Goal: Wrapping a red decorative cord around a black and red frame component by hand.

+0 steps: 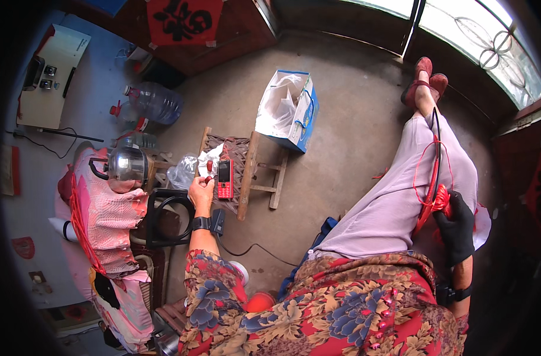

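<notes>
My left hand [201, 193] reaches over a low stool with a woven seat [238, 155]. Its fingers are pinched together beside a small dark-red object [210, 167] and a crumpled white tissue [206, 155]; what they hold, if anything, is too small to make out. Just right of the fingertips lies a red keypad phone [225, 183]. My right hand [455, 228], in a black glove, is closed around a bundle of red cord [441, 199] over my lap. A thin black hoop [439, 139] rises from that bundle along my legs, with a loose red loop around it.
A blue and white paper bag [306, 127] stands beyond the stool. Leftward are a steel kettle [127, 168], large plastic bottles [158, 102] and a pink cloth [113, 219] with red cords. A black cable [258, 246] crosses the floor. My crossed legs [395, 184] stretch out right.
</notes>
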Tool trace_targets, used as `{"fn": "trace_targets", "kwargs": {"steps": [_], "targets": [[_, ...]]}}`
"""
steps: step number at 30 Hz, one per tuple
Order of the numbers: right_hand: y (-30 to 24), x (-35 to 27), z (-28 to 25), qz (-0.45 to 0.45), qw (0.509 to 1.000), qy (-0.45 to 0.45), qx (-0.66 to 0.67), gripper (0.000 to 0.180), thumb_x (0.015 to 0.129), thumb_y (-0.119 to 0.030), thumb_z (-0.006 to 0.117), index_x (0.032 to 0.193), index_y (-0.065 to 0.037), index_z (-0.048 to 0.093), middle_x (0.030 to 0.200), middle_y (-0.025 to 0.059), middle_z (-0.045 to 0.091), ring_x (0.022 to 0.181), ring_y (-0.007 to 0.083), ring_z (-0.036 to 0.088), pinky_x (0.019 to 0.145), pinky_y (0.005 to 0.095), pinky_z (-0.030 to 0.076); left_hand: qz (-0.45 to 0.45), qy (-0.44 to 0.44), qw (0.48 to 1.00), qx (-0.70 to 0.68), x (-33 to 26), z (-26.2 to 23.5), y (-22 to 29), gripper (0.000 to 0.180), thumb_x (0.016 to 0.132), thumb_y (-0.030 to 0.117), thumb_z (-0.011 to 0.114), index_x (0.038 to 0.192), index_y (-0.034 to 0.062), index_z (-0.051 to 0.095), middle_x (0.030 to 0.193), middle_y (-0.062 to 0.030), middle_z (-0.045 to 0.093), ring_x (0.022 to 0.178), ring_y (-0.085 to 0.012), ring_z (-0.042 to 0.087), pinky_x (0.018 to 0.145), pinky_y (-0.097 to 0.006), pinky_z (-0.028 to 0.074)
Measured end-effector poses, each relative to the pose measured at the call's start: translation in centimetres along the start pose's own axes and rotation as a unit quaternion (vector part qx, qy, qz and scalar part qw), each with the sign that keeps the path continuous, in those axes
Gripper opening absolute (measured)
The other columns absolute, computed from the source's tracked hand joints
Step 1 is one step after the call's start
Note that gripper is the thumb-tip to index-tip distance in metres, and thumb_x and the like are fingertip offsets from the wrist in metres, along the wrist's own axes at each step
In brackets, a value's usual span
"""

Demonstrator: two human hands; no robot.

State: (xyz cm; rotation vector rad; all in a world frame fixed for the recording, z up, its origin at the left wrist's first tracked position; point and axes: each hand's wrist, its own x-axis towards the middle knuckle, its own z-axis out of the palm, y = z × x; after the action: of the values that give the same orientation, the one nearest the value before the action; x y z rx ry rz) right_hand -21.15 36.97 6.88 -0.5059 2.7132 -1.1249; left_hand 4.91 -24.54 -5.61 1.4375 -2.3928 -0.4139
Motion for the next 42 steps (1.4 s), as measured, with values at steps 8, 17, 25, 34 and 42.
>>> {"fn": "trace_targets", "kwargs": {"steps": [8, 17, 25, 34, 42], "targets": [[-0.6, 0.4, -0.1, 0.011, 0.999, 0.002, 0.04, 0.039, 0.077, -0.001, 0.067, 0.115, 0.002, 0.06, 0.104, 0.0133, 0.067, 0.097, 0.02, 0.065, 0.088, 0.031, 0.049, -0.209, -0.02, 0.883, -0.419, -1.2, -2.4, 1.9, 0.027, 0.092, 0.027, 0.063, 0.099, 0.0007, 0.066, 0.084, -0.0107, 0.068, 0.065, -0.0169, 0.065, 0.065, -0.029, 0.057], [-0.5, 0.1, 0.0, -0.011, 0.999, 0.002, 0.041, 0.036, 0.076, -0.003, 0.072, 0.111, 0.0, 0.062, 0.095, 0.0115, 0.066, 0.089, 0.0174, 0.064, 0.084, 0.0297, 0.05, -0.045, -0.391, 0.539, -0.745, -13.2, -9.0, 24.3, 0.037, 0.094, 0.021, 0.062, 0.123, -0.0015, 0.056, 0.109, -0.0146, 0.064, 0.096, -0.0222, 0.065, 0.083, -0.035, 0.055], [0.2, -0.1, -0.1, -0.029, 0.999, 0.033, 0.022, 0.039, 0.075, -0.01, 0.074, 0.11, 0.0, 0.063, 0.097, 0.0167, 0.068, 0.089, 0.0297, 0.068, 0.079, 0.0345, 0.053, 0.296, -0.629, 0.189, -0.693, -21.9, -15.4, 38.0, 0.036, 0.095, 0.02, 0.062, 0.114, -0.0109, 0.064, 0.11, -0.0239, 0.067, 0.1, -0.0363, 0.066, 0.086, -0.044, 0.052], [-0.4, -0.4, -0.9, -0.018, 0.996, 0.048, 0.071, 0.045, 0.078, -0.016, 0.076, 0.118, 0.0, 0.062, 0.1, 0.0168, 0.068, 0.091, 0.0268, 0.069, 0.082, 0.0337, 0.053, 0.263, -0.655, 0.384, -0.595, -21.1, -14.3, 41.2, 0.04, 0.095, 0.021, 0.06, 0.113, -0.0145, 0.058, 0.109, -0.0276, 0.064, 0.095, -0.0352, 0.066, 0.082, -0.043, 0.054], [-2.6, 0.2, -1.4, 0.057, 0.991, 0.03, 0.117, 0.05, 0.082, -0.013, 0.073, 0.127, -0.001, 0.055, 0.114, 0.0117, 0.066, 0.104, 0.0189, 0.064, 0.093, 0.0322, 0.049, 0.148, -0.574, 0.614, -0.522, -22.1, -1.2, 41.2, 0.033, 0.099, 0.012, 0.05, 0.128, -0.0029, 0.051, 0.121, -0.0133, 0.061, 0.11, -0.0195, 0.06, 0.077, -0.03, 0.055]]}}
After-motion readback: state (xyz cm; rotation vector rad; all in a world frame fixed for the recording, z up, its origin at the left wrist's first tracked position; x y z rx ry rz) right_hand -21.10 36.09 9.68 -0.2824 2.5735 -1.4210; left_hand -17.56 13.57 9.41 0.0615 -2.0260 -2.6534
